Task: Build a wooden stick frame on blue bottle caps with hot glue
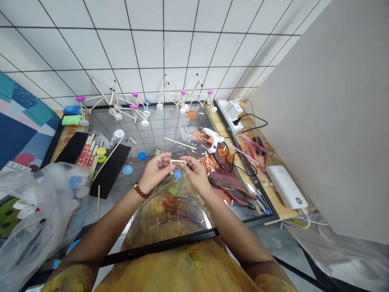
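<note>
My left hand point(155, 171) and my right hand point(196, 173) meet over the near part of the glossy table. Their fingers pinch the two ends of a small frame of short wooden sticks point(178, 161). Just below it, between my thumbs, shows a blue block-like piece point(178, 174); whether it touches the frame I cannot tell. A blue bottle cap point(142, 156) lies left of my hands, and a light-blue cap point(128, 170) is nearer to me. Beyond my fingers rests a loose wooden stick point(180, 143).
Several stick models with caps point(133, 106) stand along the tiled wall. To the right are a white glue gun point(213, 140) with its cord, pliers point(237, 195), a power strip point(230, 115) and a white power bank point(285, 186). A plastic bag point(45, 219) bulges at left, beside black sheets point(114, 168).
</note>
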`<state>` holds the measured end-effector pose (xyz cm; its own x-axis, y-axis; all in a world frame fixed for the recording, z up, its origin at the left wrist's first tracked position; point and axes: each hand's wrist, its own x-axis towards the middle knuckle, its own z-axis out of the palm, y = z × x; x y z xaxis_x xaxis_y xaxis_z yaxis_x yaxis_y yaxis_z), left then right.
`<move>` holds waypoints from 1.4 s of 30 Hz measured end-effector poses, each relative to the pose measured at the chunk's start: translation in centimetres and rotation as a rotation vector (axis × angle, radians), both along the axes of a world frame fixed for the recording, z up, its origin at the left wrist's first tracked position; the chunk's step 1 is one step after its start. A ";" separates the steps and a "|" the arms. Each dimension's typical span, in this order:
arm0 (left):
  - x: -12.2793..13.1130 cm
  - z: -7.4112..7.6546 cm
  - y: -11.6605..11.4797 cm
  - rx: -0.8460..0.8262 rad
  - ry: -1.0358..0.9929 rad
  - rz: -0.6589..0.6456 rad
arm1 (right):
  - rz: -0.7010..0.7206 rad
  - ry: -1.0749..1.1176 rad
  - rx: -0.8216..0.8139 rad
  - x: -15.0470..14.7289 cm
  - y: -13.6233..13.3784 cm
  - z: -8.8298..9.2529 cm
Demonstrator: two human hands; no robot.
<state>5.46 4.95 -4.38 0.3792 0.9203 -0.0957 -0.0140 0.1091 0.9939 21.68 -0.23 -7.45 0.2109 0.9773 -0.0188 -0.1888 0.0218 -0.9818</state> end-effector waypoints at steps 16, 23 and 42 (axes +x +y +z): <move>-0.6 0.5 -0.1 0.650 0.568 -0.003 | -0.009 -0.308 0.022 0.0 -0.4 0.5; -0.4 1.1 0.2 0.620 0.413 -0.054 | -0.032 -0.481 0.095 0.3 -0.4 1.0; 0.2 0.9 0.3 -0.168 0.019 -0.084 | -0.034 -0.507 0.178 0.3 -0.5 1.5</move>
<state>5.62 5.24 -3.51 0.4507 0.8560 -0.2533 0.0212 0.2734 0.9617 22.01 -0.71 -5.95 0.1820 0.9485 0.2593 0.3121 0.1944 -0.9300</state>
